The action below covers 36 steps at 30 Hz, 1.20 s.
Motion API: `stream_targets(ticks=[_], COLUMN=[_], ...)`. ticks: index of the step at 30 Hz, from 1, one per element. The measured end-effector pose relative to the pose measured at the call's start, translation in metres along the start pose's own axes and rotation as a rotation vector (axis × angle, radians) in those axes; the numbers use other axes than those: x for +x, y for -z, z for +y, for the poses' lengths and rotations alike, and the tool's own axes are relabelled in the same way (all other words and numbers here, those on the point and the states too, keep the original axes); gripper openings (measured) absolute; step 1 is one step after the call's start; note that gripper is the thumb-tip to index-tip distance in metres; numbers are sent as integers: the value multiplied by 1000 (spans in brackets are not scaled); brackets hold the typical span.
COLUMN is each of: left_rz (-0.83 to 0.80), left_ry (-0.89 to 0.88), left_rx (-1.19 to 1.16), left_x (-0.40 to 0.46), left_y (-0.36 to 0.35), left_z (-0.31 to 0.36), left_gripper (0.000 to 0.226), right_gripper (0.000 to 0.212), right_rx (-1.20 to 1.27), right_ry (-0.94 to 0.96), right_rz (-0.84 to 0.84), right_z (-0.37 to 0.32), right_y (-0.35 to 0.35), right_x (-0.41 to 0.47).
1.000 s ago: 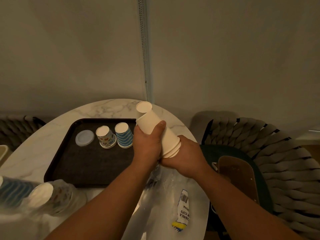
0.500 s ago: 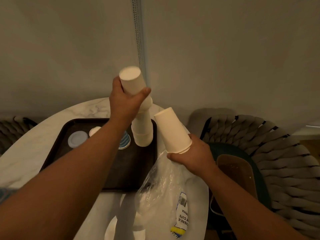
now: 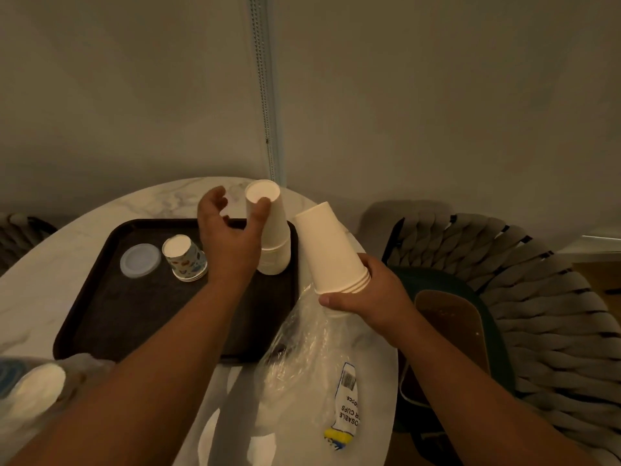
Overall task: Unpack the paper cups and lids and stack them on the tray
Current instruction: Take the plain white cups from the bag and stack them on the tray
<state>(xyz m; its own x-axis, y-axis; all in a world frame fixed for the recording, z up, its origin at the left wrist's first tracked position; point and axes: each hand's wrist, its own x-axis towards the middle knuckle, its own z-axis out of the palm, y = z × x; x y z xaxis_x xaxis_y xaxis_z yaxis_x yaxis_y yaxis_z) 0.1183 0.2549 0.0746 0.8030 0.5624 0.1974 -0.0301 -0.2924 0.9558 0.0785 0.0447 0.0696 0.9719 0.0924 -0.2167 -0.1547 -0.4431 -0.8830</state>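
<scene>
A stack of white paper cups (image 3: 274, 243) stands upside down on the right side of the dark tray (image 3: 100, 297). My left hand (image 3: 232, 240) is at its top, thumb touching the upper cup, fingers spread away from it. My right hand (image 3: 366, 294) grips a second upside-down stack of white cups (image 3: 327, 250) by the rims, held above the clear plastic bag (image 3: 302, 358). A translucent lid (image 3: 140, 260) and a short stack of patterned cups (image 3: 184, 257) sit on the tray's far left. My left hand hides what lies behind it.
The tray lies on a round marble table (image 3: 40, 290). A wrapped pack of cups (image 3: 30, 388) lies at the lower left edge. A woven chair (image 3: 537, 297) with a dark board on its seat stands at the right, close to the table.
My left hand brought its white stack down from the air onto the tray and loosened its grip. My right hand stayed nearly still with its stack.
</scene>
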Motion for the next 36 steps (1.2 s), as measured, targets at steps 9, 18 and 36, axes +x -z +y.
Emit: stream_targets(ticks=[9,18,36], left_rz=[-461,-187,-105], left_ry=[528,558,-164], left_rx=[-643,-585,-84], left_x=[-63,-66,48], left_y=[7,-1,-1], left_z=[34,29,78], left_gripper=[64,41,67], right_gripper=[79,70,82], right_rx=[164,-246,-292], right_ry=[15,189,142], right_rz=[-314,-54,97], right_z=[-24,-39,-5], right_y=[-14,-29,-6], right_x=[-7,-19,-6])
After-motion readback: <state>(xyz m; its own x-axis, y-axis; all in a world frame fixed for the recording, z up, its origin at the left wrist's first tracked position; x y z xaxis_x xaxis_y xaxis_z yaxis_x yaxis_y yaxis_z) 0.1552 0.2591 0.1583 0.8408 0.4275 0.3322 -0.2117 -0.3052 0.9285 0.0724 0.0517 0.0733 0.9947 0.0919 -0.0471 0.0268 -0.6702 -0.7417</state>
